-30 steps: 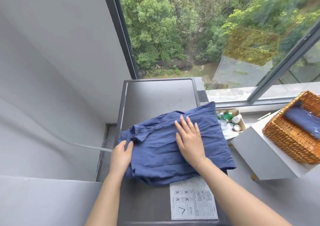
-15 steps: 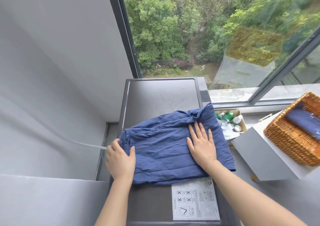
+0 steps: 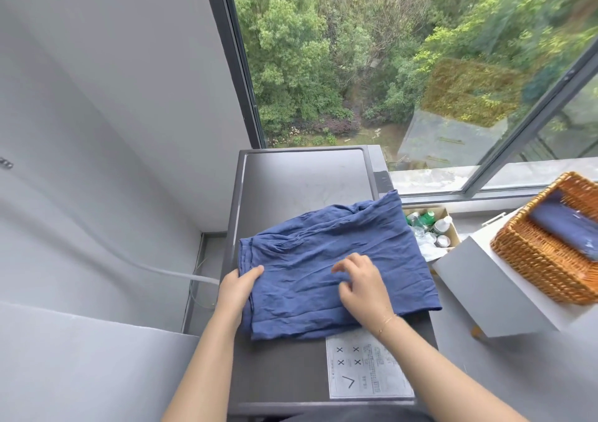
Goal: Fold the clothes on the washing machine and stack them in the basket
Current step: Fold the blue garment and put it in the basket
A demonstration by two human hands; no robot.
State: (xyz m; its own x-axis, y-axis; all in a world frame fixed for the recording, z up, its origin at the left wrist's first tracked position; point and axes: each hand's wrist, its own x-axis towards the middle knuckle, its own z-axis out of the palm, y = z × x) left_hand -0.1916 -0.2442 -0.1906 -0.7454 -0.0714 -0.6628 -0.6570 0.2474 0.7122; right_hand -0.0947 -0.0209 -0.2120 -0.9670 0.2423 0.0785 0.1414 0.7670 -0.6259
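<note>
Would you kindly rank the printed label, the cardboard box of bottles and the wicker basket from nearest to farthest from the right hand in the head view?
From the right hand:
1. Printed label, just below the wrist on the machine top.
2. Cardboard box of bottles, up and to the right, by the sill.
3. Wicker basket, far right on the white stand.

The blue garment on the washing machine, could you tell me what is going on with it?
A person is folding the blue garment on the washing machine. The left hand grips its left edge; the right hand rests on the middle, fingers curled. The wicker basket on the right already holds dark blue cloth.
</note>
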